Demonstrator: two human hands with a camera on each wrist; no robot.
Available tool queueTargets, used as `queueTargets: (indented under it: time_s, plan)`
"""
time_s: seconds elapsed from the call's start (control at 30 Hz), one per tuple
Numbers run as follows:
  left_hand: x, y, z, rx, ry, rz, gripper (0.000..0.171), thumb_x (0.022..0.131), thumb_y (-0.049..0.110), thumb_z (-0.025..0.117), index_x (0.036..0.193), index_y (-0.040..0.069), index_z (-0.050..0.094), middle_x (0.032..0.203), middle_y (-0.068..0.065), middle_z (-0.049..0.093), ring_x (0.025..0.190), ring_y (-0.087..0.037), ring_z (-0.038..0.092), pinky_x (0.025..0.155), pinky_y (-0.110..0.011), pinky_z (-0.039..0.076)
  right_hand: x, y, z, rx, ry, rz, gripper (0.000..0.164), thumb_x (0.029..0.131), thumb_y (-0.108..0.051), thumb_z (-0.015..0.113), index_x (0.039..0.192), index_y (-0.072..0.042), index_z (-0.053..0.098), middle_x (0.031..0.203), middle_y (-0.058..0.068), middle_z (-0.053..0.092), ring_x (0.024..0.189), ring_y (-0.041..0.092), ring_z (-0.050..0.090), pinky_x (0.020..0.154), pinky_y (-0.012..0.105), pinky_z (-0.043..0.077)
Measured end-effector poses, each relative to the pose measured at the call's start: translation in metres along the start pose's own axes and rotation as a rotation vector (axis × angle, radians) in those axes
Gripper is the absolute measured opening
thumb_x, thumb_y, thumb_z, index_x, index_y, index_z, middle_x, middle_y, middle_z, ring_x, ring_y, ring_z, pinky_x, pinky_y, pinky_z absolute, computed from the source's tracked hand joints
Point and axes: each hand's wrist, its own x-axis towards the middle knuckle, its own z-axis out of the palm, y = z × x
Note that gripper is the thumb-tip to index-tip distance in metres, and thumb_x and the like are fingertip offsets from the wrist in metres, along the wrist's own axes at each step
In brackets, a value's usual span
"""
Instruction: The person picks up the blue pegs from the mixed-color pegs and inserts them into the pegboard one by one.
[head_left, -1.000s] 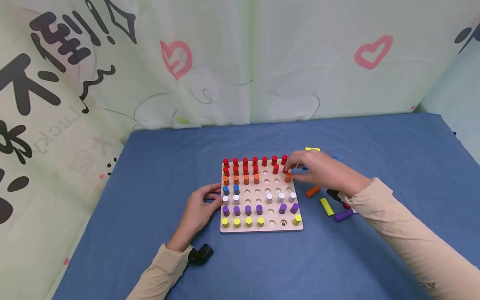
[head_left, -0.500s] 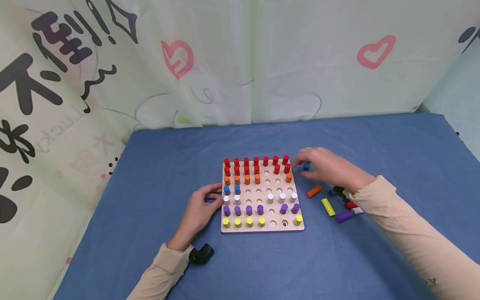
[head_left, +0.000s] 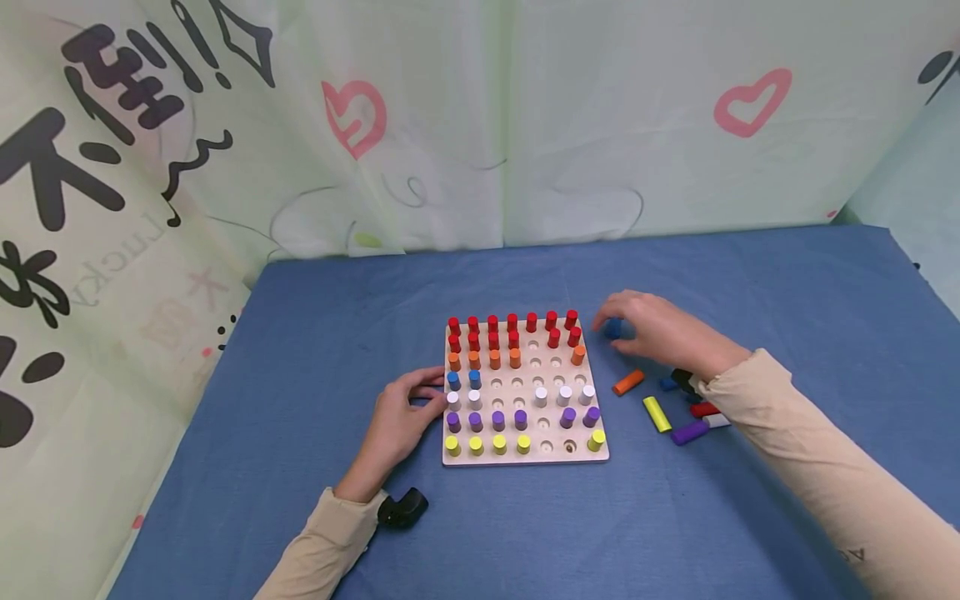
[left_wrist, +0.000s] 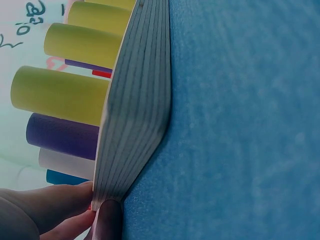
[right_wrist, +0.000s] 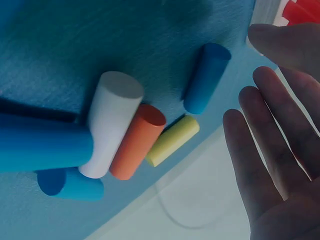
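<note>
A square wooden pegboard (head_left: 525, 392) lies on the blue cloth, bearing rows of red, orange, blue, white, purple and yellow pegs. My left hand (head_left: 401, 421) holds its left edge; in the left wrist view the thumb (left_wrist: 109, 220) and a finger (left_wrist: 60, 202) pinch the board's side. Beyond the board's right edge, my right hand (head_left: 660, 333) hovers with fingers spread over a loose blue peg (head_left: 613, 328). That palm holds nothing in the right wrist view, where the blue peg (right_wrist: 206, 77) lies apart from the fingertips.
Right of the board lie loose orange (head_left: 627, 382), yellow (head_left: 656, 414), purple (head_left: 690, 432), red (head_left: 703, 409) and white (head_left: 717, 421) pegs. More pegs, including a white one (right_wrist: 112, 120) and an orange one (right_wrist: 137, 142), show in the right wrist view. A printed curtain (head_left: 450, 125) hangs behind.
My right hand has let go of a red peg at the right end of the board's second row and moved right, over the loose blue peg. The left hand keeps its hold.
</note>
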Motion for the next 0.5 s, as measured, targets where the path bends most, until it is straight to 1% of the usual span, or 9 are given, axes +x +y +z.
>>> queueTargets:
  time_s: [0.2,0.5]
  plan:
    - [-0.0007,0.0006,-0.0002,0.009,0.003,-0.006,0.042,0.093,0.009,0.070,0.135,0.007,0.063,0.125,-0.009,0.067,0.101,-0.020,0.066,0.080,-0.032,0.060,0.0017,0.0049,0.0019,0.006,-0.004,0.014,0.029,0.082,0.002,0.078,0.110,-0.004,0.072,0.117,0.015,0.067,0.112,0.035,0.060,0.095,0.054,0.052]
    - [0.0001,0.0006,-0.0001,0.001,0.000,-0.006,0.041,0.094,0.008,0.070,0.134,0.007,0.063,0.126,-0.010,0.068,0.101,-0.021,0.066,0.082,-0.035,0.059,0.0071,0.0089,0.0040,-0.014,-0.016,0.031,0.029,0.082,0.003,0.077,0.110,-0.002,0.071,0.117,0.017,0.067,0.114,0.036,0.059,0.097,0.054,0.051]
